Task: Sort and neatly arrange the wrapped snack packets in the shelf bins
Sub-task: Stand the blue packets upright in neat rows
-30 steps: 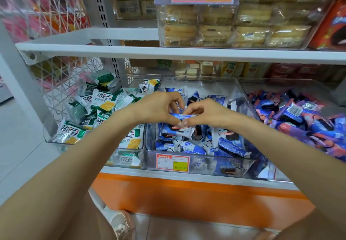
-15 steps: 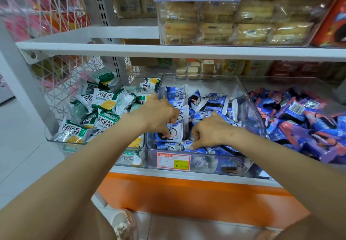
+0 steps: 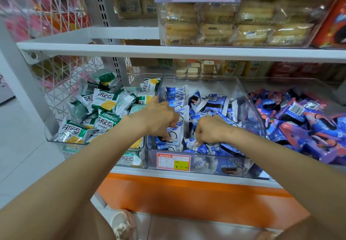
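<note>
A clear middle bin (image 3: 249, 97) holds blue-and-white wrapped snack packets. Along its left wall several packets stand upright in a row (image 3: 177, 97); the others (image 3: 215, 103) lie loose to the right. My left hand (image 3: 159, 116) reaches into the bin's front left, fingers curled down onto an upright blue-and-white packet (image 3: 176, 135) at the near end of the row. My right hand (image 3: 209, 129) is beside it, fingers curled around a loose blue packet (image 3: 194, 146) near the bin's front wall.
A clear left bin (image 3: 56, 138) is heaped with green-and-white packets (image 3: 104, 101). A right bin holds purple and blue packets (image 3: 299, 120). The white upper shelf (image 3: 168, 51) carries a clear box of yellow cakes (image 3: 234, 24). A price tag (image 3: 173, 162) is on the middle bin's front.
A second ago both hands held one blue packet up between them above the bin. They have dropped into the bin's front, and the packet now stands at the near end of the left row.
</note>
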Available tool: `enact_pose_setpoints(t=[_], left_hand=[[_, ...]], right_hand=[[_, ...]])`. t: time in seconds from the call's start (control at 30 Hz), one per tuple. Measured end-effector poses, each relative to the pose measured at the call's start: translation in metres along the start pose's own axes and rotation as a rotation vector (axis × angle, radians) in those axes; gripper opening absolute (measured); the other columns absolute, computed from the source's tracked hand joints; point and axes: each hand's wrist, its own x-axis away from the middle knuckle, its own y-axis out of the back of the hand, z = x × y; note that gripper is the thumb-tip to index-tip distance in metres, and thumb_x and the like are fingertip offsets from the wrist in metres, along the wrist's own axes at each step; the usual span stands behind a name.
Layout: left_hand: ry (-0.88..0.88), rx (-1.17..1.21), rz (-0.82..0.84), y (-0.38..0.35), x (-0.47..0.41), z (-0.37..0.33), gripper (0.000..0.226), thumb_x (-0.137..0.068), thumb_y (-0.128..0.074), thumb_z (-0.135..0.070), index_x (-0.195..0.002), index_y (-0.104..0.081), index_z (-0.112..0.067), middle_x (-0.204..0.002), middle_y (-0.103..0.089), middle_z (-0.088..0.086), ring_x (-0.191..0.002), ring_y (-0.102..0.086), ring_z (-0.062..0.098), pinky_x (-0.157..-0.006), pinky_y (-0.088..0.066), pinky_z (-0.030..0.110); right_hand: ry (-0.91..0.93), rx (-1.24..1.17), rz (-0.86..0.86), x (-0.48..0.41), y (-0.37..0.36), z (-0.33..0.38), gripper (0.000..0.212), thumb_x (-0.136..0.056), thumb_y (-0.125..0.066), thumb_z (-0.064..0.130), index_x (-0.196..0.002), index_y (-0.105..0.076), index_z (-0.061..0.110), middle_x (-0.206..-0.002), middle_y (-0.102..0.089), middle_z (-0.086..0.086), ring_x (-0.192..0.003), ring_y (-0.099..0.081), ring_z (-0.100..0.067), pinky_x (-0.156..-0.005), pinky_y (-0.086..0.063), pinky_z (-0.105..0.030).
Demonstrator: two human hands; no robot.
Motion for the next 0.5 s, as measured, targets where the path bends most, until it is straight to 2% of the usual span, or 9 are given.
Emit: enact_pose_setpoints(t=[0.1, 0.2, 0.33, 0.4, 0.5], left_hand=[[-0.011, 0.002, 0.003, -0.001, 0.001, 0.000, 0.035, -0.078, -0.067, -0.048, -0.096, -0.048, -0.025, -0.106, -0.055, -0.005, -0.108, -0.042, 0.015, -0.080, -0.017, 0.031], [-0.007, -0.008, 0.000, -0.001, 0.001, 0.000, 0.039, -0.078, -0.066, -0.049, -0.104, -0.052, -0.024, -0.108, -0.054, -0.005, -0.110, -0.041, 0.015, -0.083, -0.019, 0.032], [0.019, -0.019, -0.064, -0.004, 0.000, 0.000, 0.033, -0.081, -0.065, -0.046, -0.103, -0.052, -0.025, -0.109, -0.055, -0.006, -0.110, -0.042, 0.016, -0.082, -0.020, 0.031], [0.040, -0.022, -0.101, -0.004, 0.000, 0.002, 0.035, -0.080, -0.065, -0.045, -0.103, -0.051, -0.024, -0.109, -0.056, -0.005, -0.109, -0.043, 0.016, -0.080, -0.020, 0.031], [0.064, -0.022, -0.110, -0.003, 0.000, 0.000, 0.037, -0.079, -0.066, -0.046, -0.100, -0.048, -0.021, -0.106, -0.056, -0.003, -0.105, -0.046, 0.018, -0.080, -0.022, 0.031]], right_hand=[[-0.022, -0.023, -0.062, 0.000, 0.003, 0.000, 0.017, -0.081, -0.071, 0.029, -0.089, -0.076, 0.014, -0.094, -0.073, 0.004, -0.097, -0.061, -0.014, -0.102, -0.034, -0.035], [-0.084, -0.153, -0.074, 0.002, 0.016, -0.002, 0.019, -0.080, -0.073, 0.028, -0.091, -0.076, 0.012, -0.099, -0.072, 0.003, -0.100, -0.062, -0.015, -0.092, -0.044, -0.031], [-0.167, -0.371, -0.106, 0.009, 0.042, -0.010, 0.021, -0.085, -0.067, 0.013, -0.094, -0.070, -0.005, -0.102, -0.071, -0.012, -0.099, -0.064, -0.027, -0.086, -0.048, -0.033], [-0.189, -0.481, -0.100, 0.016, 0.053, -0.016, 0.008, -0.087, -0.063, 0.004, -0.088, -0.069, 0.000, -0.099, -0.068, -0.010, -0.096, -0.060, -0.022, -0.083, -0.044, -0.028], [-0.150, -0.603, -0.099, 0.024, 0.062, -0.026, 0.010, -0.087, -0.065, 0.009, -0.078, -0.069, 0.012, -0.088, -0.067, -0.003, -0.094, -0.060, -0.020, -0.086, -0.043, -0.029]])
